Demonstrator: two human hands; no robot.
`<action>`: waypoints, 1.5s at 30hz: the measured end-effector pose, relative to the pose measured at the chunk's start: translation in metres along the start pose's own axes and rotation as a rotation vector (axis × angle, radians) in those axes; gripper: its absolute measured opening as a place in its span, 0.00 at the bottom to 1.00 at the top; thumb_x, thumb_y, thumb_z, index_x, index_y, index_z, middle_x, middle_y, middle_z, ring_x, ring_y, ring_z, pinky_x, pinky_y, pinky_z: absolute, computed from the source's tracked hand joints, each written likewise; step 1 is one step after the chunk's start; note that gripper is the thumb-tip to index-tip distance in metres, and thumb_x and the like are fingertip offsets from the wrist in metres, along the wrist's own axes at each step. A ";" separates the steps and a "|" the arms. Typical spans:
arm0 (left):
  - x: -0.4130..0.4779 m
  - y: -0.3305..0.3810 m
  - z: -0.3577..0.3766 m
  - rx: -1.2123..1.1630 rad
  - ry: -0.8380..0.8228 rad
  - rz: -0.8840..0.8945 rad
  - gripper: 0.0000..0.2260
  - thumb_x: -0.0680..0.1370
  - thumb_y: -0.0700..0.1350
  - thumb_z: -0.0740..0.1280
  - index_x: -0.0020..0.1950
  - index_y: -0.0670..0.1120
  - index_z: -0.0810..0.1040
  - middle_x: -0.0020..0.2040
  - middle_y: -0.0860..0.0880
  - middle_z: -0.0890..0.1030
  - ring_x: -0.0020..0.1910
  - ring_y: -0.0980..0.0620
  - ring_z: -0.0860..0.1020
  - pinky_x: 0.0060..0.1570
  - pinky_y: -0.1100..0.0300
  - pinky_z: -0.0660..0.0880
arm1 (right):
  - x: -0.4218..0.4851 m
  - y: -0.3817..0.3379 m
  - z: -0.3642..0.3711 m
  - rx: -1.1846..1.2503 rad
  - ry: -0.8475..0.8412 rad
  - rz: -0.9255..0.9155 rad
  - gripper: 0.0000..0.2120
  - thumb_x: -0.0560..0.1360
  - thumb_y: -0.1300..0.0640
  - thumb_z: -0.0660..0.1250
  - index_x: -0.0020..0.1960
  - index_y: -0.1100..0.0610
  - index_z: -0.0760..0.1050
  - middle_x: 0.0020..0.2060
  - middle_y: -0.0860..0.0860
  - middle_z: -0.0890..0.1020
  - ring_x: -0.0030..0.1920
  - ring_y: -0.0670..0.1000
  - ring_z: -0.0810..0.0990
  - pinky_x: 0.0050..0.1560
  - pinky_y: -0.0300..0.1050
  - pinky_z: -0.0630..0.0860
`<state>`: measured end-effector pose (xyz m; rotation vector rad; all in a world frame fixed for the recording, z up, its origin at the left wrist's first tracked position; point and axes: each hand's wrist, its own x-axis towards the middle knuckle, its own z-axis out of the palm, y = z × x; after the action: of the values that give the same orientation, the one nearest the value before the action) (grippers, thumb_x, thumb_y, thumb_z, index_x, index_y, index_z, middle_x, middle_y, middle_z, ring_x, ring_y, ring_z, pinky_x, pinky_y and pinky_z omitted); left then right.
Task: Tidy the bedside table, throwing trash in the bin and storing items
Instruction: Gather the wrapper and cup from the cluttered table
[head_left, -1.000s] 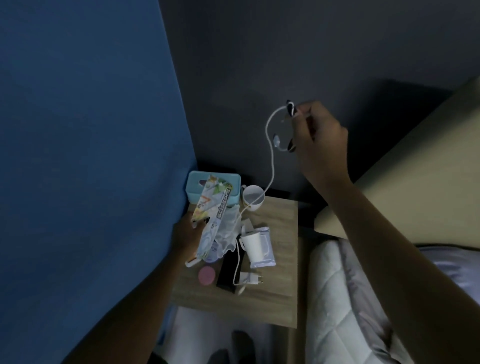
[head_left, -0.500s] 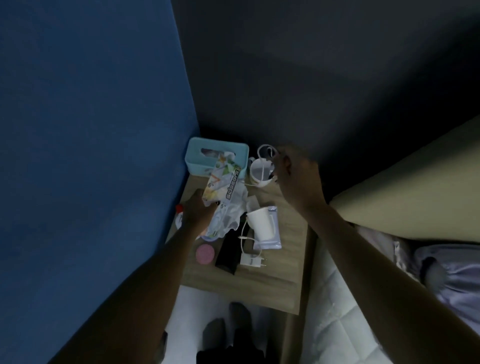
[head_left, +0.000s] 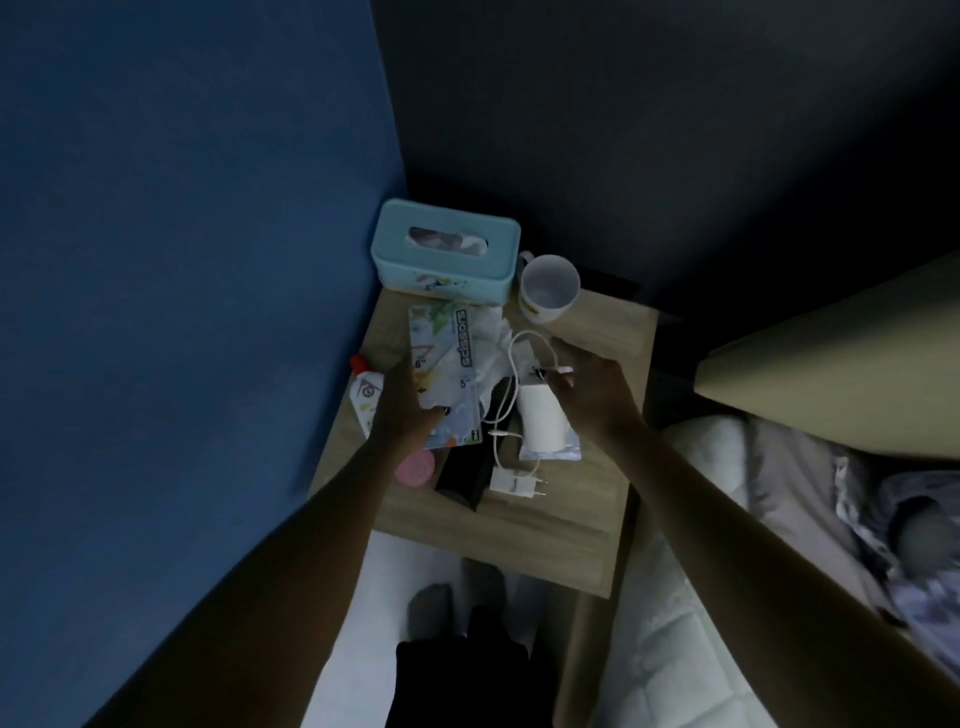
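Wooden bench (head_left: 571, 530) fills the frame's centre, a teal rectangular tissue box (head_left: 445, 250) at its upper edge beside a white mug (head_left: 549, 287). Left hand (head_left: 402, 410) grips a printed scissors package (head_left: 442, 374), left of centre. Right hand (head_left: 592, 395) pinches the thin white charger cable (head_left: 511, 384) above a white paper cup (head_left: 540, 423).

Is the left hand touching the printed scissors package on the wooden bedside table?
Touching. The head view shows the left hand with its fingers lying on the printed scissors package, holding it above the wooden bedside table; no gap shows between them.
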<state>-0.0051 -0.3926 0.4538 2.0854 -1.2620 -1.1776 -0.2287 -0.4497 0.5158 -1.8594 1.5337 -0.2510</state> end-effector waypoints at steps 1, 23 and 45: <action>0.000 -0.001 0.000 0.006 0.006 0.002 0.34 0.67 0.39 0.73 0.71 0.45 0.64 0.65 0.44 0.74 0.65 0.47 0.72 0.62 0.50 0.73 | 0.000 0.001 0.000 0.018 -0.006 0.003 0.21 0.77 0.60 0.65 0.70 0.58 0.70 0.64 0.57 0.78 0.60 0.56 0.80 0.59 0.41 0.72; -0.093 -0.006 -0.023 -0.049 0.279 -0.062 0.10 0.78 0.45 0.64 0.37 0.53 0.69 0.44 0.44 0.84 0.39 0.52 0.80 0.37 0.66 0.72 | -0.031 -0.019 -0.016 -0.003 -0.053 0.093 0.11 0.80 0.54 0.61 0.39 0.52 0.75 0.32 0.48 0.82 0.31 0.43 0.81 0.36 0.42 0.77; -0.223 0.005 0.215 -0.086 0.686 0.003 0.08 0.79 0.51 0.58 0.46 0.47 0.68 0.36 0.52 0.73 0.41 0.47 0.76 0.40 0.54 0.68 | -0.124 0.150 0.029 0.121 -0.150 -0.427 0.14 0.75 0.60 0.66 0.31 0.57 0.72 0.24 0.50 0.80 0.25 0.44 0.78 0.32 0.43 0.72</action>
<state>-0.2374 -0.1880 0.4392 2.1385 -0.8627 -0.4211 -0.3643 -0.3318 0.4359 -2.0422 0.9885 -0.3800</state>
